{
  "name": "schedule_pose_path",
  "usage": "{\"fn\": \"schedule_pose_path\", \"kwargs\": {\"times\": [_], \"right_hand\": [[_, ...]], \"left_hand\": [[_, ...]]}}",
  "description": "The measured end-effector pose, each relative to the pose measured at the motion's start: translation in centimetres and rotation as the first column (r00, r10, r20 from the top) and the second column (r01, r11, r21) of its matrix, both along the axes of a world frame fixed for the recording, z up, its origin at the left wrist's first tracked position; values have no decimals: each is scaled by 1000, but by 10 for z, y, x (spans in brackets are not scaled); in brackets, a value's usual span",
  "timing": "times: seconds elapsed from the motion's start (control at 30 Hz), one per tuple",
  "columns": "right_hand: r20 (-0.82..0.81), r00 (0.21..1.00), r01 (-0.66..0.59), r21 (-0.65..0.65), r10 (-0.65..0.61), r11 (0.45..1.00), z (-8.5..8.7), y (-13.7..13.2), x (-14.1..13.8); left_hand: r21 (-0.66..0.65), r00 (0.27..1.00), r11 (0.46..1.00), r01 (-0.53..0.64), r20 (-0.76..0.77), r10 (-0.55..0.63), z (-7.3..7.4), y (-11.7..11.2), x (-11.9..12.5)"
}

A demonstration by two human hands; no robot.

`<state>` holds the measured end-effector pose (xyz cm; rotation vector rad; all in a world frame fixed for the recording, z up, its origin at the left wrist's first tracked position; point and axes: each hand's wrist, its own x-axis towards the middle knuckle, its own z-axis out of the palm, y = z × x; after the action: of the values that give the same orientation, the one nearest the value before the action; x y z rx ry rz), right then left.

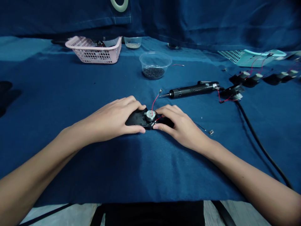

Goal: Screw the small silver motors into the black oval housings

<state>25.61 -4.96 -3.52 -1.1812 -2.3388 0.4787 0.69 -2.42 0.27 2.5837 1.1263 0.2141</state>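
Note:
A black plastic housing [137, 118] lies on the blue cloth in the middle, with a small round silver motor [150, 115] set in it. A red wire [154, 102] rises from the motor. My left hand [115, 117] wraps over the housing's left end, fingers closed round it. My right hand [180, 124] grips the right end, thumb and fingertips pressed beside the motor.
A black electric screwdriver [192, 89] lies behind my right hand, its cable [256, 138] running to the right edge. A clear bowl of dark screws [155, 65], a pink basket [95, 49], and several black motor assemblies [249, 80] sit further back. A small loose screw [211, 132] lies right.

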Motion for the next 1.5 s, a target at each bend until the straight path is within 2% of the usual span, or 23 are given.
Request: {"fn": "schedule_pose_path", "kwargs": {"times": [0.5,0.97,1.5], "right_hand": [[15,1000,-3,-2,3,1000,2,-1,-1],[3,1000,-10,-1,10,1000,2,-1,1],[14,1000,-7,6,7,1000,1,0,0]], "left_hand": [[-26,1000,1000,10,-13,-10,2,0,2],[16,999,1000,-1,-46,1,1,-2,4],[-53,999,998,-36,-11,36,1,-2,3]]}}
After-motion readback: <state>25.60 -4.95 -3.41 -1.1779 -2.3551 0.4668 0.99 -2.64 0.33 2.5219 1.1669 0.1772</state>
